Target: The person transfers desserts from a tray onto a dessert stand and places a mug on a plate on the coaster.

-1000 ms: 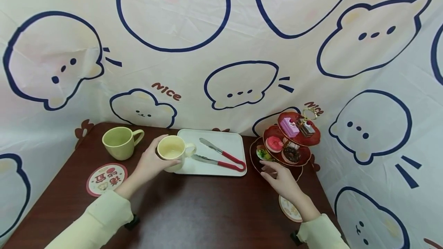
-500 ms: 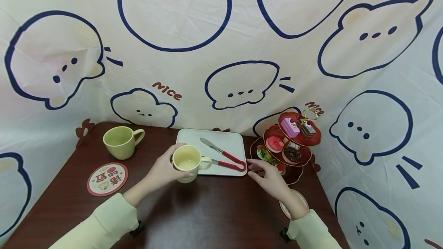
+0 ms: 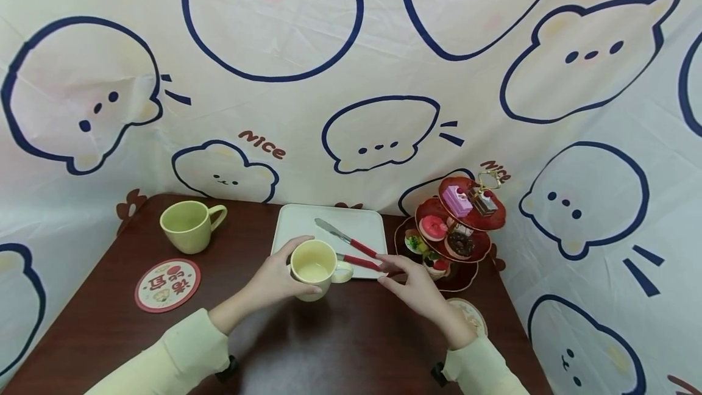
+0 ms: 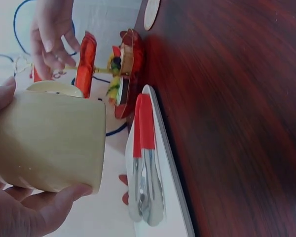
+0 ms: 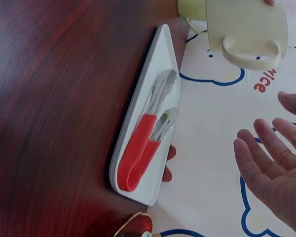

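Observation:
A pale yellow mug (image 3: 314, 266) is held up off the table by my left hand (image 3: 280, 280), thumb on the near side and fingers around the far side. Its handle points right, toward my right hand (image 3: 412, 290). That hand hovers with fingers spread, apart from the mug and holding nothing; in the right wrist view the mug (image 5: 249, 24) is a short way from the fingertips. Behind both hands lies a white tray (image 3: 290, 224) bearing red-handled tongs (image 3: 359, 247), partly covered by the right hand in the head view.
At the back left stands a green mug (image 3: 189, 227), with a round red-rimmed coaster (image 3: 167, 285) before it. A tiered red stand (image 3: 485, 242) with toy cakes and donuts is at the back right. Another coaster (image 3: 473, 313) lies partly under the right forearm.
My left hand has carried the yellow mug right and nearer, from the tray's left side to its front. My right hand has moved left, away from the tiered stand toward the mug.

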`<action>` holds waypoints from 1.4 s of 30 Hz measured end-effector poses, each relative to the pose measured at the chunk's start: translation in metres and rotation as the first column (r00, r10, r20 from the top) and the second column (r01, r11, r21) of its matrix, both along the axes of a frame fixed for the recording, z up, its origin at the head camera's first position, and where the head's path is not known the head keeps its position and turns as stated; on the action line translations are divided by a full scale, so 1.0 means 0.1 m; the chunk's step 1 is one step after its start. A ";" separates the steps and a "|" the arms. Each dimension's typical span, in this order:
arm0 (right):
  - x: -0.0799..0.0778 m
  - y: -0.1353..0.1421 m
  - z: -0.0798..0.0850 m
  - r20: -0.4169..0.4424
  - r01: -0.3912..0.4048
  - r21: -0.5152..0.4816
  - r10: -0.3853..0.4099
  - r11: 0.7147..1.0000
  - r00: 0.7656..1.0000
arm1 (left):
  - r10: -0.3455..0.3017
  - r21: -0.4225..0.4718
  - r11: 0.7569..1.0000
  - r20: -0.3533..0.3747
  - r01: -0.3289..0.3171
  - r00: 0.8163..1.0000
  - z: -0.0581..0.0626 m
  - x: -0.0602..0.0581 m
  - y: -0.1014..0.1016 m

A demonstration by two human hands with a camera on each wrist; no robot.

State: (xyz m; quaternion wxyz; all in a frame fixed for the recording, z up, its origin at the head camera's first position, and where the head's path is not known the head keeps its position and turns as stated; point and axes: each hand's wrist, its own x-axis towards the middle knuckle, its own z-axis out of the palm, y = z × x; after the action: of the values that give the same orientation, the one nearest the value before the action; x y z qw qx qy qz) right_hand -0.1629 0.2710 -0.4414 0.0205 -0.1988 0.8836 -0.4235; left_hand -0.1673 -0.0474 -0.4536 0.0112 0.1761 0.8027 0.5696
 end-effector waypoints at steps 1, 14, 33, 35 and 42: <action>0.00 -0.02 0.00 0.002 -0.013 -0.013 0.013 1.000 1.000 | -0.011 0.010 1.000 0.003 0.011 1.000 0.01 0.01 0.02; 0.08 -0.18 -0.04 0.157 -0.107 -0.185 0.137 0.977 0.978 | -0.100 0.035 0.994 -0.005 0.100 0.995 0.02 0.08 0.19; 0.20 -0.27 -0.16 0.156 -0.090 -0.138 0.111 0.986 0.982 | -0.212 0.027 0.977 -0.051 0.213 0.976 -0.08 0.16 0.30; 0.22 -0.28 -0.17 0.169 -0.081 -0.156 0.108 0.984 0.980 | -0.216 0.030 0.976 -0.048 0.218 0.975 -0.08 0.16 0.29; 0.32 -0.33 -0.11 0.172 -0.052 -0.185 0.085 0.981 0.982 | -0.211 0.027 0.977 -0.033 0.212 0.977 -0.08 0.16 0.25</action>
State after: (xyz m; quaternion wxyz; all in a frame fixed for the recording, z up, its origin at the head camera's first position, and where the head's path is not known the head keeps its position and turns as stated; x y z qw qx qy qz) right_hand -0.1313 0.2375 -0.4525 0.0963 -0.1914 0.8289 -0.5167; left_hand -0.1514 -0.0222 -0.4616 0.0571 0.2692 0.7709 0.5744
